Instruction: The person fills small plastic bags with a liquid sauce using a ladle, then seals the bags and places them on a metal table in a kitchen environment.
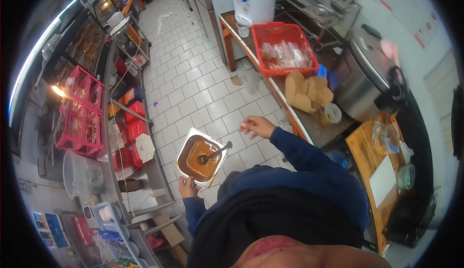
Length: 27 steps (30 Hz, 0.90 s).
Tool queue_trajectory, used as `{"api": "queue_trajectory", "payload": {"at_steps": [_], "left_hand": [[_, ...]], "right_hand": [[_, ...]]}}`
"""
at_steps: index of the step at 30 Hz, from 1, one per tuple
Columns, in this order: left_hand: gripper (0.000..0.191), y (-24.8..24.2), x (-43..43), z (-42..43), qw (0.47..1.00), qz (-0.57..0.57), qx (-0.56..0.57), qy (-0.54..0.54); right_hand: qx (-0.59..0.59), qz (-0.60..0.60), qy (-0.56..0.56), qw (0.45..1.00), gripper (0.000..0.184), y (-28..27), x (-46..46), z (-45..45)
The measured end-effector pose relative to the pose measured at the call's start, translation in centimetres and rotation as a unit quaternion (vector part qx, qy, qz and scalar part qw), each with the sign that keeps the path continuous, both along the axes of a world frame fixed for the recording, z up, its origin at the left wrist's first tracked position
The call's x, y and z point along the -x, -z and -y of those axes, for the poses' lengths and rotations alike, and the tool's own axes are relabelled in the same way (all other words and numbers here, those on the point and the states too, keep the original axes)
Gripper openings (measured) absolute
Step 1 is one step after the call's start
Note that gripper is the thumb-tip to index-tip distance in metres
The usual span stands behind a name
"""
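My left hand (188,187) grips the near-left rim of a metal food pan (182,178), held over the tiled floor. Orange-brown sauce (195,155) lies inside the pan. A dark ladle (217,151) rests in the sauce, its handle reaching over the pan's right rim. To the right of the pan, my right hand (258,126) is in the air with its fingers apart and slightly curled, touching nothing.
On the right-hand table are a red plastic basket (258,46) of clear packages, brown cardboard boxes (299,90), a lidded plastic cup (331,114) and a large metal cooker (357,75). A steel counter at left bears pink divided baskets (81,110) and a clear tub (81,175).
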<state>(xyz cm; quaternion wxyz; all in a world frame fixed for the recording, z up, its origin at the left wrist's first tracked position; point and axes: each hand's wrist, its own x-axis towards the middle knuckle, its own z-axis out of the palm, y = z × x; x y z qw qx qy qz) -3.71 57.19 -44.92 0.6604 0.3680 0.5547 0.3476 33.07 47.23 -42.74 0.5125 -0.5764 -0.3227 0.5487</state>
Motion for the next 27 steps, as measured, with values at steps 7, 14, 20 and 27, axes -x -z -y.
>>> {"api": "queue_trajectory", "payload": {"at_steps": [7, 14, 20, 27], "left_hand": [[0.024, 3.3, -3.9, -13.0, 0.992, -0.021, -0.026, -0.118], [0.021, 8.9, -11.6, -31.5, 0.984, -0.122, -0.127, 0.003], [0.021, 2.7, -29.6, -46.0, 0.989, -0.078, -0.031, 0.125], [0.020, -0.3, -51.6, -56.8, 0.958, -0.027, -0.023, 0.286]], "right_hand": [[-0.102, 0.049, -0.228, 0.967, 0.026, -6.2, -3.6, -21.0], [-0.114, 0.103, -0.267, 0.951, 0.028, -8.4, -13.2, -33.9], [-0.103, 0.069, -0.001, 0.992, 0.023, -8.0, -26.0, -38.5], [-0.007, 0.080, 0.316, 0.945, 0.021, -5.6, -39.3, -39.5]]}}
